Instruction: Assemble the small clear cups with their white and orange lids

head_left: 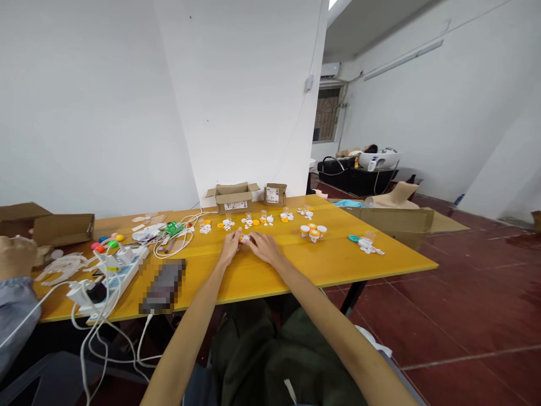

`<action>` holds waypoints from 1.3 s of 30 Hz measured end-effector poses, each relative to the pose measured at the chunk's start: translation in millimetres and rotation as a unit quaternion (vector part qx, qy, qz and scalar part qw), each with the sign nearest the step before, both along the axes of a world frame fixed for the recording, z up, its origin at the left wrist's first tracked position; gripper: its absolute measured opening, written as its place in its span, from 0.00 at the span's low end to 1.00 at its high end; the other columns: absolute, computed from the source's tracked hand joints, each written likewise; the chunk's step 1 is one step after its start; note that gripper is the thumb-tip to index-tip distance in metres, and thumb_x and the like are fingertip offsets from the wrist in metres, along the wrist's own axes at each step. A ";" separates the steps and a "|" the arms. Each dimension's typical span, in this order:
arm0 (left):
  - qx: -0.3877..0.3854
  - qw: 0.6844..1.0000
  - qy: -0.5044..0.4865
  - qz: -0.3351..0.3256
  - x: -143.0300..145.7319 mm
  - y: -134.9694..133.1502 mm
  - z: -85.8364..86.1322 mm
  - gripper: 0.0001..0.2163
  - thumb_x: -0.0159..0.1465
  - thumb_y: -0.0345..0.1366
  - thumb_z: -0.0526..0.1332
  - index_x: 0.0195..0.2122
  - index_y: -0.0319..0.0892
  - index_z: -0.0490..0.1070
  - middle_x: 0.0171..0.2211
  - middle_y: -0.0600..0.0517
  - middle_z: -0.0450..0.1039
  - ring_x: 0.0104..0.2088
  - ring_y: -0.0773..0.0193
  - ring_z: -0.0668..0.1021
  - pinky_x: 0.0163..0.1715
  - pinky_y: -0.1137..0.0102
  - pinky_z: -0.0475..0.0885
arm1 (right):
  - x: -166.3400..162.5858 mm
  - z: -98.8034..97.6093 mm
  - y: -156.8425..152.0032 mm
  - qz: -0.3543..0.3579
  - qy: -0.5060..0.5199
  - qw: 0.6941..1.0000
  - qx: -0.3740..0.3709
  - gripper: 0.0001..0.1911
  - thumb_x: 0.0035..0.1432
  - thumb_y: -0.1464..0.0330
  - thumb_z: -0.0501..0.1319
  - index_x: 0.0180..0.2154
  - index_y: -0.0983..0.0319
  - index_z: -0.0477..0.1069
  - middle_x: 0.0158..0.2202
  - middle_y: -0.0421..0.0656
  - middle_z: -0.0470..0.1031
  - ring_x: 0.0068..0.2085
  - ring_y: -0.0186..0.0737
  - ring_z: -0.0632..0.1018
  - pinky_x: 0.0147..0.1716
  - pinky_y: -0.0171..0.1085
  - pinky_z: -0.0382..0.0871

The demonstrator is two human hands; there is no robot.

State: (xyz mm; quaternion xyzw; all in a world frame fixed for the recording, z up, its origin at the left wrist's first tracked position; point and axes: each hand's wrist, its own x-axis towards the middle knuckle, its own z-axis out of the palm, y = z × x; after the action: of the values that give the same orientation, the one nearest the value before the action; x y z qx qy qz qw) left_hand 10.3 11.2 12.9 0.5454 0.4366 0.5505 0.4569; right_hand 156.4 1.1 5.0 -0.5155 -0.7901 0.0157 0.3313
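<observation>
My left hand (230,248) and my right hand (266,248) meet over the yellow table (321,268). Between their fingertips is a small orange and white plastic piece (244,239), partly covered by the fingers. Both hands are closed on it. Just beyond them lies a row of loose white and orange plastic parts (229,224) with small clear cups among them. To the right stands a group of clear cups with white and orange lids (313,232). Farther right, a teal ring (353,238) lies beside white parts (370,246).
Two cardboard boxes (235,207) (275,195) stand at the table's back. On the left are a power strip (122,280) with white cables, a phone (163,286), coloured balls (113,244) and an open carton (63,228). Another person's hand (16,256) is at the far left.
</observation>
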 end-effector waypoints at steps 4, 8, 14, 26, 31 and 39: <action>0.002 1.000 0.004 0.003 -0.2 1.2 -0.4 0.22 0.56 0.52 0.68 0.19 0.43 0.62 0.14 0.60 0.56 0.17 0.72 0.62 0.16 0.76 0.55 | -0.6 -0.7 0.0 0.003 0.002 1.000 0.002 0.11 0.67 0.57 0.58 0.41 0.56 0.73 0.39 0.45 0.80 0.39 0.43 0.79 0.34 0.36 0.64; 0.006 1.000 0.011 0.004 0.6 0.3 1.6 0.22 0.56 0.54 0.68 0.20 0.42 0.64 0.15 0.59 0.58 0.17 0.72 0.62 0.16 0.76 0.56 | -0.9 0.0 -1.4 0.014 0.016 1.000 0.016 0.13 0.64 0.59 0.62 0.47 0.57 0.71 0.44 0.46 0.80 0.42 0.45 0.79 0.36 0.37 0.66; 0.017 0.999 0.023 -0.022 2.8 -3.4 4.9 0.24 0.56 0.56 0.67 0.19 0.43 0.61 0.14 0.60 0.56 0.16 0.73 0.60 0.16 0.75 0.55 | 0.8 2.5 -1.8 0.001 -0.002 1.000 0.000 0.14 0.69 0.58 0.55 0.37 0.57 0.74 0.39 0.46 0.81 0.39 0.44 0.80 0.33 0.36 0.64; 0.004 1.000 0.012 -0.006 1.1 0.4 1.5 0.21 0.56 0.52 0.68 0.21 0.41 0.65 0.15 0.59 0.59 0.17 0.72 0.63 0.17 0.76 0.57 | -0.3 2.8 -2.3 0.019 0.017 1.000 -0.007 0.10 0.64 0.61 0.62 0.45 0.58 0.72 0.39 0.45 0.80 0.39 0.43 0.79 0.36 0.36 0.65; 0.012 1.000 0.014 -0.017 0.3 3.6 -2.5 0.21 0.57 0.51 0.68 0.20 0.42 0.63 0.14 0.60 0.57 0.17 0.72 0.62 0.17 0.75 0.56 | 0.2 2.5 -1.9 0.006 0.006 1.000 -0.009 0.12 0.68 0.58 0.57 0.39 0.57 0.73 0.38 0.45 0.80 0.38 0.43 0.79 0.34 0.36 0.64; 0.003 1.000 0.009 -0.013 1.9 -0.2 2.4 0.21 0.56 0.52 0.68 0.21 0.41 0.65 0.15 0.60 0.58 0.17 0.72 0.62 0.17 0.75 0.56 | -0.9 1.7 -2.0 0.016 0.012 1.000 -0.005 0.12 0.64 0.59 0.62 0.46 0.58 0.72 0.40 0.45 0.80 0.40 0.44 0.79 0.36 0.36 0.65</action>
State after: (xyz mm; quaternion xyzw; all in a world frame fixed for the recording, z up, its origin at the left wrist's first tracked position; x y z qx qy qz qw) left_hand 12.3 11.0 15.2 0.5572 0.4321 0.5412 0.4581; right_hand 155.5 -0.9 6.6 -0.5046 -0.7939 0.0311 0.3379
